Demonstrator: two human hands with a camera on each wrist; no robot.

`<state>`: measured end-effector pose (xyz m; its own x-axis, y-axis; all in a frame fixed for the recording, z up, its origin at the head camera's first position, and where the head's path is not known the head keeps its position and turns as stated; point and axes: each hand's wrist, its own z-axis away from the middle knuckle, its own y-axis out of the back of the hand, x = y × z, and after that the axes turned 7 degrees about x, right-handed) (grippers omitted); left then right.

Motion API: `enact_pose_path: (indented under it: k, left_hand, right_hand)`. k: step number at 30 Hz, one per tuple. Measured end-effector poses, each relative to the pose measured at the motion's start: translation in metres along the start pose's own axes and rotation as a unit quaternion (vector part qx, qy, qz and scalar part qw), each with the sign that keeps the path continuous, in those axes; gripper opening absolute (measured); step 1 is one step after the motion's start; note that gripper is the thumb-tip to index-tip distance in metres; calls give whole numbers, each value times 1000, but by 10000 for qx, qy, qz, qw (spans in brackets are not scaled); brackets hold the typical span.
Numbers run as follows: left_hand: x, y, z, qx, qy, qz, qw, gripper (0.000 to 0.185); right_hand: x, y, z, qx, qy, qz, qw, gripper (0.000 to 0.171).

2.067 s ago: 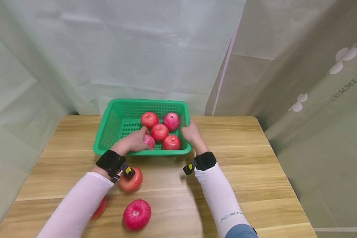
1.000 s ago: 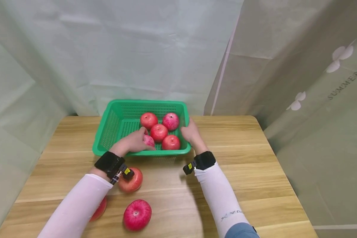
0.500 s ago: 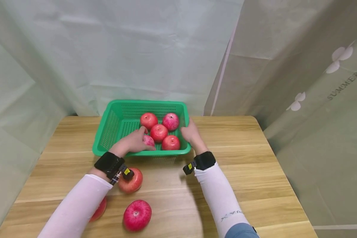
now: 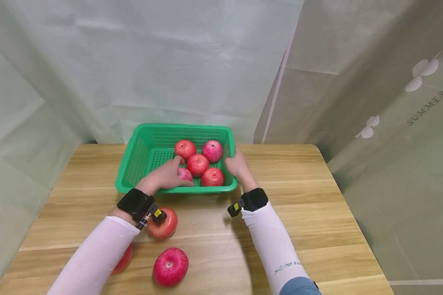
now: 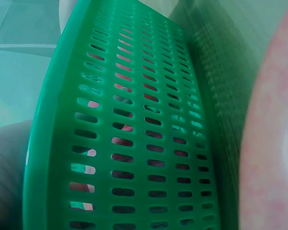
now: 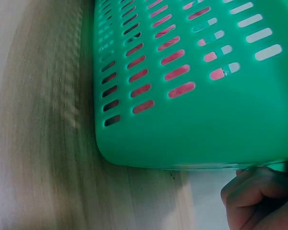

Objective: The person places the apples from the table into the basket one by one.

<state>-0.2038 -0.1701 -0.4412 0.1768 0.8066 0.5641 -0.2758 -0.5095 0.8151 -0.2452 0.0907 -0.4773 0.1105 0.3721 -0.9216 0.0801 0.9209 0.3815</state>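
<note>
As seen from the head camera, the left hand [image 4: 165, 177] cupped an apple [image 4: 185, 174] inside the green basket [image 4: 140, 155], while the right hand [image 4: 237, 166] gripped its side rim. The left wrist view showed basket wall beside blurred apple skin. In the right wrist view, curled fingers [image 6: 253, 194] clasped the rim.

- Pale pink long sleeves [image 4: 96, 254] cover both forearms.
- Black wrist straps [image 4: 134, 202] each carry a small camera with a yellow tag [image 4: 234, 207].
- Faint grey lettering marks the right sleeve [image 4: 286, 266].
</note>
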Motion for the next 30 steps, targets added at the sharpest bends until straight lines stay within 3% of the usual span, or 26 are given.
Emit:
enact_pose_path:
  k: [30]
  left_hand:
    - [2, 3, 4, 320, -139, -35, 9994, 78]
  right_hand:
    - [0, 0, 2, 21, 33, 17, 10000, 60]
